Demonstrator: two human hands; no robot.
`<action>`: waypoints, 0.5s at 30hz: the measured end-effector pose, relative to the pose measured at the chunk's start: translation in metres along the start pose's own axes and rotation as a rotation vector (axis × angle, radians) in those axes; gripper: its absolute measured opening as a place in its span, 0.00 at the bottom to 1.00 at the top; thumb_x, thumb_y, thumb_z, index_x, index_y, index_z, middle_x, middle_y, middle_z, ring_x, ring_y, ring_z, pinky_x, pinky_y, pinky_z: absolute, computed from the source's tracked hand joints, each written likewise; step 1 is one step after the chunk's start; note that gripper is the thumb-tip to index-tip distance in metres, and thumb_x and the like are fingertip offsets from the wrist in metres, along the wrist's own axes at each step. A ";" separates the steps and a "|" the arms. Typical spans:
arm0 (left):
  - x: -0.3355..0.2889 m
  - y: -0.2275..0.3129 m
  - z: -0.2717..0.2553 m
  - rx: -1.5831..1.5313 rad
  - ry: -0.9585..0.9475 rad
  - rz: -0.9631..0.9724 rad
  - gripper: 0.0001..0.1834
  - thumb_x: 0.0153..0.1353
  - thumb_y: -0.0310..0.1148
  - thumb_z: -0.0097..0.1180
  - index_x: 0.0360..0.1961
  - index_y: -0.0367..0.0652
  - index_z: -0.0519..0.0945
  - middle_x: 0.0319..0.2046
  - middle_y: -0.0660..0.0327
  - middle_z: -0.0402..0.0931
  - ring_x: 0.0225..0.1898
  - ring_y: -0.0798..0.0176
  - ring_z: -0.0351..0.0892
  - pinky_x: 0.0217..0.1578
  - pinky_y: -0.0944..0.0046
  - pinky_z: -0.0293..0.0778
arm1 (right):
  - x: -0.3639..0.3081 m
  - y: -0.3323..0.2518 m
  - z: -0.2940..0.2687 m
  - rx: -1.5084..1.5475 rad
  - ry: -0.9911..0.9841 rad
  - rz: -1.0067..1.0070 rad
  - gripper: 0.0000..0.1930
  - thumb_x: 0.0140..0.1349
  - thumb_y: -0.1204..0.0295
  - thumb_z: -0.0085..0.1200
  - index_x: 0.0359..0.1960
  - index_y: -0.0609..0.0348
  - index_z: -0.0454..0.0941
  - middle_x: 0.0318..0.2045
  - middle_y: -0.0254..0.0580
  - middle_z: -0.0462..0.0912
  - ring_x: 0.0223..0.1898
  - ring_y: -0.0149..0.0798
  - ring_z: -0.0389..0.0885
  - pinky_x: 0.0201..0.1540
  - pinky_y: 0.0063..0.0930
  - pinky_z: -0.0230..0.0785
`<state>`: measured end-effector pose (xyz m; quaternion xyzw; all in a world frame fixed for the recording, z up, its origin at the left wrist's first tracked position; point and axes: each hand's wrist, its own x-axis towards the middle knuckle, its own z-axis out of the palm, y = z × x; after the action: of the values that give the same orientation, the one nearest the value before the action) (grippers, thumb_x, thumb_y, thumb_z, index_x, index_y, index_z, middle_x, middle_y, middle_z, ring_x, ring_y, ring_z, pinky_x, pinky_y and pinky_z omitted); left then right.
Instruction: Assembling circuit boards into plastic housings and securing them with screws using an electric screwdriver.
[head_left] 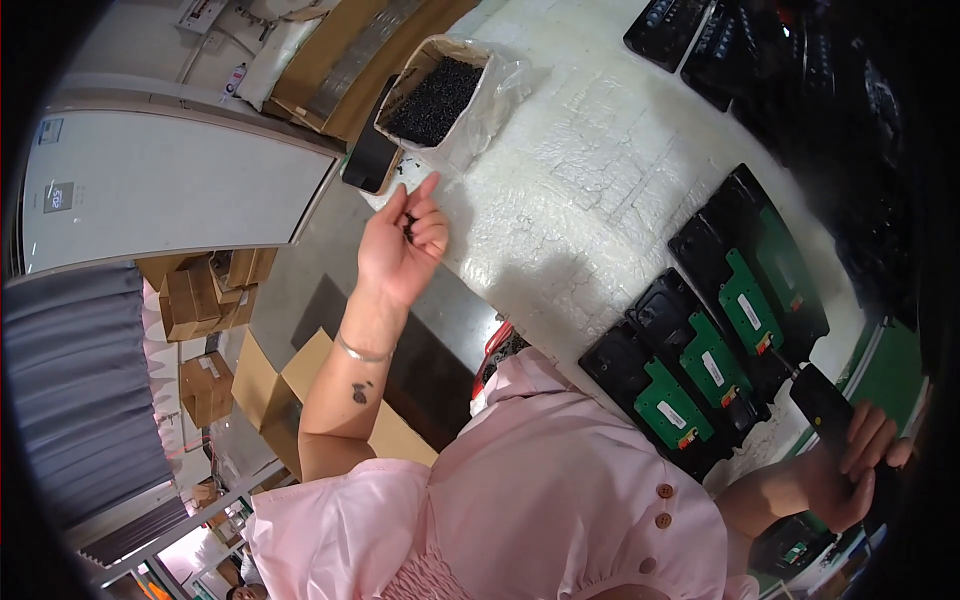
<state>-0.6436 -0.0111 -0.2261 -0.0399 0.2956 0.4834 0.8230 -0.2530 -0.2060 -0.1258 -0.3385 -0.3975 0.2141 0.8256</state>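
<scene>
One dark phone [372, 155] at the left of the white-topped table [580, 170]. Just below and to the right, palm up, the left grip [403, 245], fingers half curled around a few small black bits [409, 229], apparently screws, index finger extended toward the table. Looks like the picking-out step of a fastening job; seems to call next for separating a single bit and carrying it rightward. Just beside the phone, a plastic-lined box [468, 130], heaped with similar bits. Farther right, on the table, three black-and-green assemblies [703, 358], side by side and roughly parallel, long axes running from upper left to lower right, orange connectors [729, 396] toward the lower-right ends. Beyond, a black driver-like tool [822, 405], slim shaft aimed up-left toward the lower end of the rightmost assembly; hard to tell whether touching. At the far right, the right grip [858, 468], fingers apparently wrapped around the tool's rear end; cannot tell how firmly in that shadow.
</scene>
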 end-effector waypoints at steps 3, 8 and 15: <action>-0.012 -0.039 0.042 0.123 -0.012 -0.055 0.20 0.64 0.33 0.32 0.51 0.29 0.62 0.36 0.53 0.66 0.36 0.64 0.67 0.36 0.70 0.69 | -0.001 -0.001 -0.002 -0.078 0.060 -0.017 0.13 0.39 0.73 0.45 0.29 0.56 0.59 0.13 0.28 0.59 0.16 0.22 0.58 0.29 0.20 0.50; -0.014 -0.079 0.060 0.280 -0.184 -0.244 0.19 0.64 0.29 0.32 0.53 0.28 0.59 0.50 0.43 0.63 0.52 0.53 0.66 0.51 0.60 0.69 | 0.000 0.000 0.008 -0.040 0.022 -0.034 0.14 0.39 0.73 0.44 0.31 0.55 0.58 0.13 0.25 0.61 0.14 0.21 0.58 0.26 0.18 0.50; 0.008 -0.152 0.091 0.384 -0.389 -0.547 0.09 0.63 0.31 0.40 0.34 0.35 0.67 0.32 0.54 0.72 0.35 0.62 0.75 0.34 0.71 0.76 | 0.003 -0.018 0.019 -0.135 -0.155 -0.023 0.15 0.42 0.76 0.46 0.35 0.53 0.60 0.14 0.21 0.66 0.16 0.22 0.64 0.25 0.16 0.54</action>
<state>-0.4757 -0.0538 -0.1887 0.1300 0.1973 0.1805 0.9548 -0.2650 -0.2090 -0.1031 -0.3713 -0.4774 0.2027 0.7701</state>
